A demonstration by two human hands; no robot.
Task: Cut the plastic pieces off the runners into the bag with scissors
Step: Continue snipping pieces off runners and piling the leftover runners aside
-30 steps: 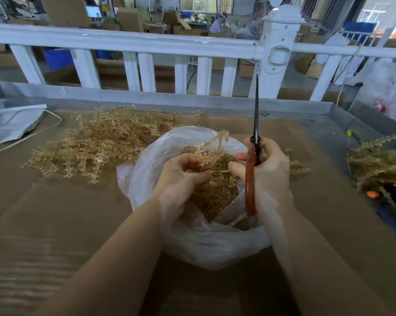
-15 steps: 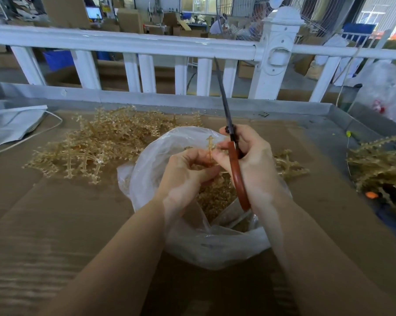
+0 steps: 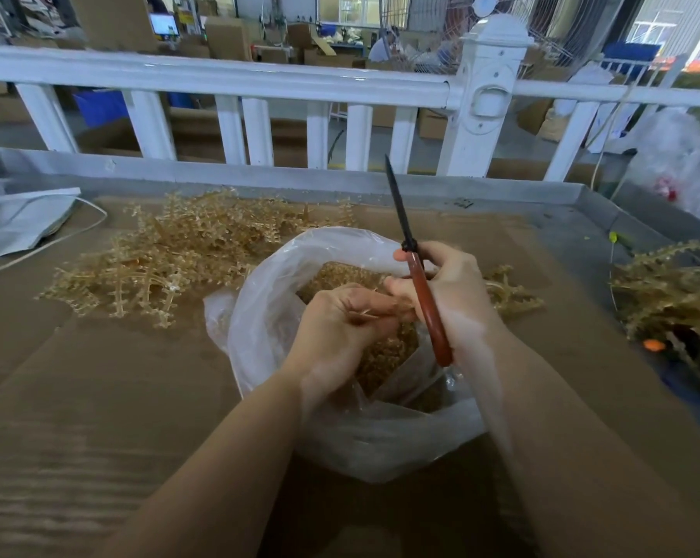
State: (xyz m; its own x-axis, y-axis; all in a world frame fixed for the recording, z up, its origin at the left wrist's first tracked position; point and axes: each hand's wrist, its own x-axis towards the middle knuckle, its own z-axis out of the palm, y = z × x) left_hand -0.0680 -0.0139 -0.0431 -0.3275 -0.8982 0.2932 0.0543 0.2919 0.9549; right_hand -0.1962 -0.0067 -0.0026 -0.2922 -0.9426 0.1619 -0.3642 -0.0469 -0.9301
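A thin runner (image 3: 366, 314) is pinched in the curled left hand (image 3: 340, 328) over the clear plastic bag (image 3: 300, 259); the closed scissors (image 3: 415, 271) are gripped in the right hand (image 3: 453, 292), blades raised. The blades should be brought down and cuts made low above the opening.
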